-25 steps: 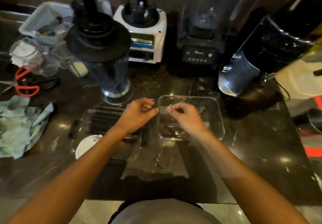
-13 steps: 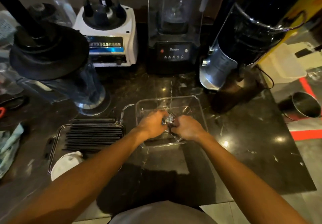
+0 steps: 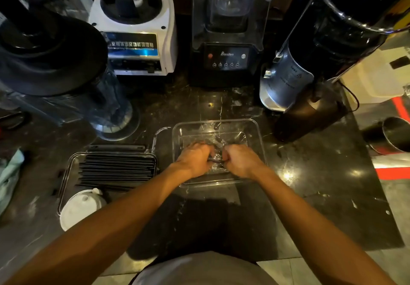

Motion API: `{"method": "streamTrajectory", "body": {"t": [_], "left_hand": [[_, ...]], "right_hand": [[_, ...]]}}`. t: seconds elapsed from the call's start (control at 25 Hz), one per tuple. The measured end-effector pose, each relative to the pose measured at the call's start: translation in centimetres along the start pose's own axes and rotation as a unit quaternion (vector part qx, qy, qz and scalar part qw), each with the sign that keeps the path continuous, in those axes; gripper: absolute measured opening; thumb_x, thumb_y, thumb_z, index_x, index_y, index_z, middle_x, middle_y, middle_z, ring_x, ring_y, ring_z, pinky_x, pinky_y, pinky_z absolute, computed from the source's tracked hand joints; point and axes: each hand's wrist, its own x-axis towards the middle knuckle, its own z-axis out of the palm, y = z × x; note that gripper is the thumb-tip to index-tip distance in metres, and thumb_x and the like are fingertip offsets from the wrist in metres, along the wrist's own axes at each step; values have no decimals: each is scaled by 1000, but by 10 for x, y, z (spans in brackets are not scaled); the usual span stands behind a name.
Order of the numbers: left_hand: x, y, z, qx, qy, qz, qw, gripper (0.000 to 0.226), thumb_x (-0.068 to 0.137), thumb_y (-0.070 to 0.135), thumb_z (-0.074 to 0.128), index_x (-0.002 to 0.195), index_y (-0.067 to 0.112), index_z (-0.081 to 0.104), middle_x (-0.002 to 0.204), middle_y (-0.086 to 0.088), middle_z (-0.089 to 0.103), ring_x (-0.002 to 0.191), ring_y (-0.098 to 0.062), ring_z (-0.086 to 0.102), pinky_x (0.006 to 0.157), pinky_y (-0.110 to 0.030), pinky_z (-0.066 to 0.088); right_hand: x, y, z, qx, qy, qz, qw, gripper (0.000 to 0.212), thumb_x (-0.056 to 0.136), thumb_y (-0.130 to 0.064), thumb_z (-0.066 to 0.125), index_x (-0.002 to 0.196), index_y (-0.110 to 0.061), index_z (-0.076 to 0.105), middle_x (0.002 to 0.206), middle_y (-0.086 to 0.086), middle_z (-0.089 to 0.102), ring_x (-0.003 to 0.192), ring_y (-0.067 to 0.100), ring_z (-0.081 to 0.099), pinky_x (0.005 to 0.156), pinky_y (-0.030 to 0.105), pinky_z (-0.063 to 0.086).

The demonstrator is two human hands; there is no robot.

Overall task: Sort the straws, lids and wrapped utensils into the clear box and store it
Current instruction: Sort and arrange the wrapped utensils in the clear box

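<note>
Since a second ago both hands have dropped from above the rim down into the clear square plastic box (image 3: 255,138), and the view has swung rightward, so the scissors and basket at the left edge are gone from sight.

The dark marbled stone bench (image 3: 321,196) carries everything. At its back stand the black-lidded blender jar (image 3: 55,67), the white blender base (image 3: 137,40), the black blender with a clear sound hood (image 3: 226,47) and the tall black-and-silver grinder (image 3: 310,67). The clear square plastic box sits on the bench in the middle, in front of the black blender. Just left of it lies the clear rectangular tray (image 3: 66,173), filled with a stack of black straws (image 3: 117,169) lying side by side, and a white round lid (image 3: 82,209) overlaps the tray's near corner.

Inside the box, the left hand (image 3: 195,160) and the right hand (image 3: 241,160) sit knuckle to knuckle, nearly touching. The fingers of both are curled tightly under, and between them they pinch a small crinkled clear-wrapped utensil (image 3: 216,158), held low near the box floor. Only a dark sliver and some shiny film show between the fists, so what the wrapper holds I cannot tell. The fingertips themselves are hidden beneath the knuckles.
</note>
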Motion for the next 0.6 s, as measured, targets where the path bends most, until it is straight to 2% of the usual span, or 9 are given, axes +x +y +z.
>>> {"method": "streamTrajectory", "body": {"t": [0.08, 0.16, 0.28, 0.36, 0.48, 0.52, 0.6], "left_hand": [[-2, 0, -2, -49, -12, -6, 999, 18, 95, 28, 68, 112, 25, 71, 114, 1, 73, 107, -20, 69, 97, -41, 55], [-5, 2, -5, -126, -8, -17, 992, 19, 97, 31, 67, 114, 23, 70, 110, 2, 74, 98, -15, 70, 90, -38, 58], [-11, 6, -9, -221, 26, -22, 975, 16, 99, 30, 66, 112, 23, 71, 96, 13, 71, 85, -1, 64, 81, -24, 51], [-15, 7, -10, -274, 39, -34, 960, 9, 98, 26, 67, 100, 21, 73, 85, 20, 67, 81, 6, 60, 81, -23, 47], [-22, 9, -10, -353, 47, -64, 932, 4, 97, 22, 69, 94, 21, 71, 87, 12, 69, 86, -2, 64, 89, -30, 54], [-24, 11, -11, -365, 47, -63, 928, 2, 97, 21, 69, 98, 22, 71, 90, 10, 71, 87, -5, 66, 89, -30, 55], [-29, 15, -13, -386, 37, -52, 920, 13, 97, 19, 69, 108, 25, 69, 93, 9, 72, 85, -5, 68, 82, -23, 52]], "right_hand": [[0, 11, -8, 90, 20, -6, 996, 13, 93, -9, 65, 100, -19, 68, 98, 1, 70, 92, 20, 65, 78, 36, 51], [2, 20, -14, 180, 47, -19, 982, 15, 92, -10, 68, 96, -24, 67, 95, -2, 70, 87, 17, 65, 74, 36, 51], [3, 20, -20, 292, 84, -8, 953, 25, 91, -10, 74, 111, -23, 65, 106, 2, 70, 89, 17, 68, 79, 39, 57], [2, 15, -26, 376, 100, 19, 921, 31, 92, -7, 74, 119, -16, 61, 103, 7, 71, 75, 15, 66, 71, 34, 56], [-1, 12, -31, 436, 96, 29, 894, 30, 94, -4, 72, 121, -13, 61, 98, 8, 72, 67, 11, 64, 61, 22, 54], [-3, 11, -32, 435, 93, 27, 895, 27, 95, -3, 71, 119, -12, 63, 94, 5, 72, 67, 11, 64, 59, 20, 53], [-5, 9, -33, 428, 90, 16, 899, 23, 94, -3, 71, 115, -10, 65, 87, 1, 72, 66, 9, 63, 59, 20, 53]]}}
